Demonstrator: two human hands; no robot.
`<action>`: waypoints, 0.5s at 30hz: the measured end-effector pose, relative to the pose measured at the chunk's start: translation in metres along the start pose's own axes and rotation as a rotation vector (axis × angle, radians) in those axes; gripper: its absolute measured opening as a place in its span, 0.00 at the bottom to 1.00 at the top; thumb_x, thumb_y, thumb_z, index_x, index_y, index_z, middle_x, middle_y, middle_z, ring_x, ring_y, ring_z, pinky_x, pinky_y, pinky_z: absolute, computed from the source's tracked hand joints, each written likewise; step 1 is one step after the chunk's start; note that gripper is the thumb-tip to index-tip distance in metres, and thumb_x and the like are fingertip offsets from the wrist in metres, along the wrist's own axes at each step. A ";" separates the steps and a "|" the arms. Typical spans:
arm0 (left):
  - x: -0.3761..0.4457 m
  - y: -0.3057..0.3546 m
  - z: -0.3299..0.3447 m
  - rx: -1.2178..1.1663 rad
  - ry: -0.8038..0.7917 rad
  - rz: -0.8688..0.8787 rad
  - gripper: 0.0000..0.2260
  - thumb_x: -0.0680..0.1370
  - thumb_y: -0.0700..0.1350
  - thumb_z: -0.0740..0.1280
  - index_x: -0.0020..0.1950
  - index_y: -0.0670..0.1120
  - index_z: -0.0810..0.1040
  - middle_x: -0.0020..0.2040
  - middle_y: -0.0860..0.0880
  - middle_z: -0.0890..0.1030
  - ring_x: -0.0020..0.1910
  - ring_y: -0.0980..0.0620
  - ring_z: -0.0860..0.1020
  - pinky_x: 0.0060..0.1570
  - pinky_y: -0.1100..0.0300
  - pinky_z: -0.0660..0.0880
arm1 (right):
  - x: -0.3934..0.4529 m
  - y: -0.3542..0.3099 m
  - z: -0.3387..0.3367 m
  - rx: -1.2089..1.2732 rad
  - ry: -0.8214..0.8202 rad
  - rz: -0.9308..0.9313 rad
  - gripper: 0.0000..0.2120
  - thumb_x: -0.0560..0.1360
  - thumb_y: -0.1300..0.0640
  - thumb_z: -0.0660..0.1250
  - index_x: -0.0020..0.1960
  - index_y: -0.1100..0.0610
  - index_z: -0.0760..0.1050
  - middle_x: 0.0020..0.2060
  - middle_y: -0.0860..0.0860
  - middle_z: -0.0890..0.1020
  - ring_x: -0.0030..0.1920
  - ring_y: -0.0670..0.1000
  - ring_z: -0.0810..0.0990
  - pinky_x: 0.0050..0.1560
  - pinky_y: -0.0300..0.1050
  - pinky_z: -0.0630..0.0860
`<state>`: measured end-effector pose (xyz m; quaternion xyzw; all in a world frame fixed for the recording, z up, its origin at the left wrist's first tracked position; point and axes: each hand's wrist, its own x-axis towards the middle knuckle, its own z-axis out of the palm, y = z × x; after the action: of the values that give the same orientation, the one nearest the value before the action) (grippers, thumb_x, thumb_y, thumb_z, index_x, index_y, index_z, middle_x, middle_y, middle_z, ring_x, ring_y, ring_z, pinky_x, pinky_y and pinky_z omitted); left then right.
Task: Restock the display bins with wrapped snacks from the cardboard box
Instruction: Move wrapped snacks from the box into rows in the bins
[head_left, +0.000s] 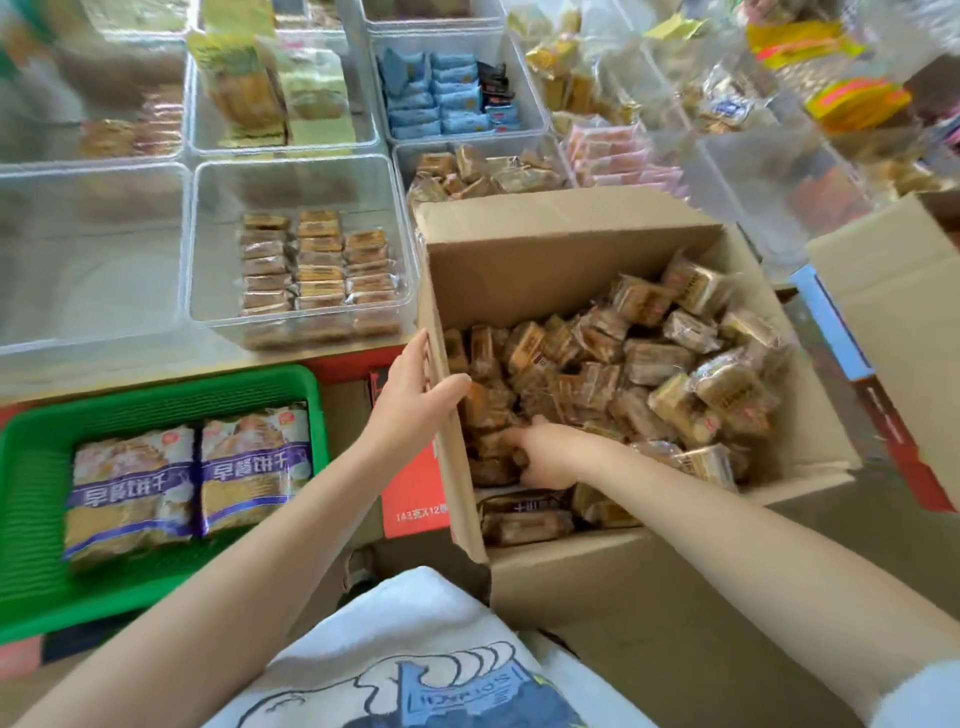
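A person's left hand (415, 400) grips the cardboard box (571, 249) wall, fingers wrapped over its edge — likely steadying it — while the right hand (545, 457) digs among wrapped snacks (654, 364) inside, fingers curled around several. A half-filled display bin (218, 249) waits beside the box.

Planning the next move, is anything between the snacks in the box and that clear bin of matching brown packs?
Only the cardboard box's left wall, gripped by the left hand, separates the wrapped snacks from the clear bin. The right hand is already on the snacks.
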<state>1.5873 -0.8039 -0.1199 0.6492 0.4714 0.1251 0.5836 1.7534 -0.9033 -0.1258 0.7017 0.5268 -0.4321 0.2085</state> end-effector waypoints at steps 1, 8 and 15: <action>-0.001 0.001 -0.001 0.017 -0.010 -0.002 0.40 0.70 0.62 0.66 0.80 0.59 0.57 0.76 0.53 0.68 0.69 0.50 0.73 0.67 0.44 0.73 | -0.006 0.004 -0.008 0.074 0.036 -0.043 0.29 0.79 0.56 0.65 0.77 0.44 0.62 0.74 0.56 0.67 0.62 0.55 0.78 0.58 0.46 0.80; -0.009 0.021 -0.033 0.136 0.205 0.303 0.25 0.77 0.58 0.69 0.72 0.54 0.70 0.70 0.53 0.71 0.67 0.55 0.71 0.59 0.62 0.72 | -0.064 0.009 -0.084 1.356 0.257 -0.428 0.15 0.77 0.60 0.58 0.63 0.57 0.72 0.50 0.60 0.82 0.35 0.57 0.79 0.28 0.44 0.73; 0.015 0.051 -0.091 0.540 0.257 0.867 0.20 0.76 0.56 0.69 0.64 0.48 0.80 0.60 0.50 0.82 0.56 0.52 0.80 0.52 0.51 0.81 | -0.055 -0.065 -0.123 1.510 0.082 -0.441 0.18 0.83 0.46 0.55 0.59 0.59 0.73 0.42 0.59 0.72 0.31 0.50 0.67 0.32 0.43 0.56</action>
<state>1.5547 -0.7279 -0.0548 0.8913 0.2427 0.3080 0.2276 1.7376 -0.8185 -0.0037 0.5482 0.2252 -0.6781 -0.4347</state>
